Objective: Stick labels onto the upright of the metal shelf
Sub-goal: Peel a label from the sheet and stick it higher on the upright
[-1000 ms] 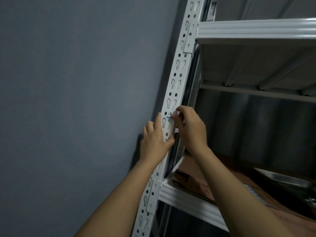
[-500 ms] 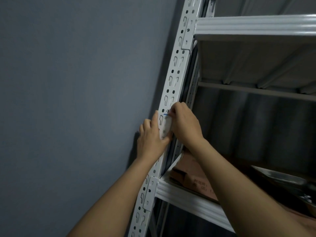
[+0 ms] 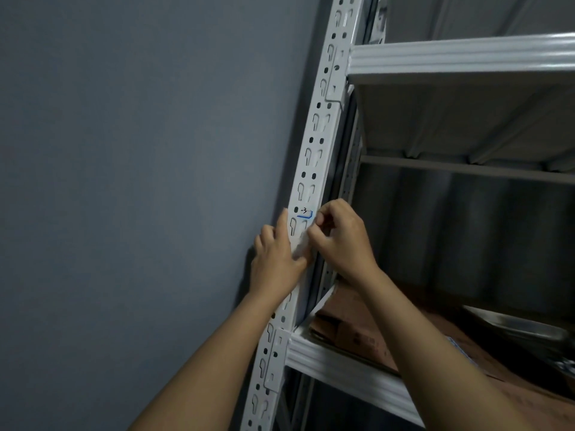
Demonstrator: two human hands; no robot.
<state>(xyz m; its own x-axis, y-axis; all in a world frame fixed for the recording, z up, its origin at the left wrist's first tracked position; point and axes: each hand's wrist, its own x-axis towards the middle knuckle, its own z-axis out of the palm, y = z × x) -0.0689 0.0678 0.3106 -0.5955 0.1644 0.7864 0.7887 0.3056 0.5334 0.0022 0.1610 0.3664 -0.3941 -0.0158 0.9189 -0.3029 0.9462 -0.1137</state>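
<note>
From my feed, a flat grey-blue wall (image 3: 130, 181) fills the left half of the view, dimly and evenly lit. On the right I see the pale underside of an upper shelf board (image 3: 460, 113) with a cross brace (image 3: 466, 169) below it, and a dark ribbed back panel (image 3: 466, 244) behind. Lower down, flattened brown cardboard (image 3: 351, 331) lies on a shelf level, with a shiny metal tray (image 3: 516, 328) at the far right.
</note>
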